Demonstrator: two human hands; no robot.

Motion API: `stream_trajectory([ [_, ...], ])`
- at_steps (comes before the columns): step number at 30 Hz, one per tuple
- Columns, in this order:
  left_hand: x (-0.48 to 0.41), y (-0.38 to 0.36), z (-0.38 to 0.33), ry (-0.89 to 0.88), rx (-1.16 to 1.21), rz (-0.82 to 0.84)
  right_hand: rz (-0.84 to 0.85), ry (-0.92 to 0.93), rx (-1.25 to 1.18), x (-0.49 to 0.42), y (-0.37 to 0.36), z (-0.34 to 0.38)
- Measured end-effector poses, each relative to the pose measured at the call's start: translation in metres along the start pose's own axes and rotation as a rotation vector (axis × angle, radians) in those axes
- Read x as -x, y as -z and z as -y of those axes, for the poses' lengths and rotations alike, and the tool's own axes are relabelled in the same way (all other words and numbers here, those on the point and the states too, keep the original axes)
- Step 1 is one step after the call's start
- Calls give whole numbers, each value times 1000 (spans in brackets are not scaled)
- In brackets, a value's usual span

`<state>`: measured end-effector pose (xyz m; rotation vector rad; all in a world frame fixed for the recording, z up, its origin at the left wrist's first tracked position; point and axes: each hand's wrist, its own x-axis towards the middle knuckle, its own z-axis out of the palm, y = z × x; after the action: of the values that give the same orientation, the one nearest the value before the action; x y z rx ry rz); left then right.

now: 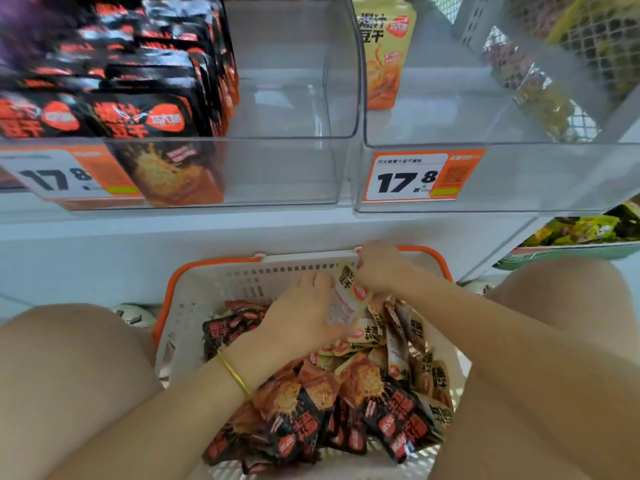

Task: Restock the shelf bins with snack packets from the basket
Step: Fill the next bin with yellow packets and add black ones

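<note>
Both hands are down inside one white perforated plastic basket with an orange rim, and between them they hold one cream-yellow snack packet upright. The right hand has its fingers curled over the packet's top edge, near the basket's far wall. The left hand clasps the packet's lower part from the left, fingers laid up along it and thumb underneath. That part is blurred, so I cannot tell whether a second packet lies behind the first. One thin gold bangle sits on the left wrist.

Under and nearer than the hands, the basket holds a loose heap of black-and-orange foil packets, too tangled to count. More cream-yellow packets are bunched below the right forearm.

Above the hands stand two clear plastic shelf bins, side by side. The left bin, up and left of the left hand, has rows of black-and-orange packets packed upright into its left part. These are also too many to count. The right bin, above the right hand, holds a single cream-yellow packet standing at its back left corner.

Each bin front bears one orange-framed price tag reading 17.8, two in all: one on the left bin, one on the right.

Two bare knees flank the basket, one outside the left arm, one outside the right. Beyond the right knee lie some green packets on a lower shelf.
</note>
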<state>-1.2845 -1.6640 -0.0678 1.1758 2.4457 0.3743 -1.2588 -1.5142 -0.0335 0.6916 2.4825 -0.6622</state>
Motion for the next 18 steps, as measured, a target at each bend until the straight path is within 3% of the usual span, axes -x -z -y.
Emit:
stream_trajectory([
  [3,4,6,-8,0,-10,-93,113,-47,-578,27,14,5],
  [5,7,14,-11,-35,31,-164,155,-32,-805,41,18,4],
  [8,10,31,-15,-10,241,-175,148,-7,-832,55,22,-3],
  [11,14,50,-14,132,653,-153,19,12,-681,61,30,-15],
  [13,19,59,-15,181,914,-95,50,76,-698,67,33,-20],
  [16,27,75,-26,155,1021,-84,223,219,-867,78,37,-20],
  [18,31,91,-36,93,1051,-130,198,289,-932,86,44,-16],
])
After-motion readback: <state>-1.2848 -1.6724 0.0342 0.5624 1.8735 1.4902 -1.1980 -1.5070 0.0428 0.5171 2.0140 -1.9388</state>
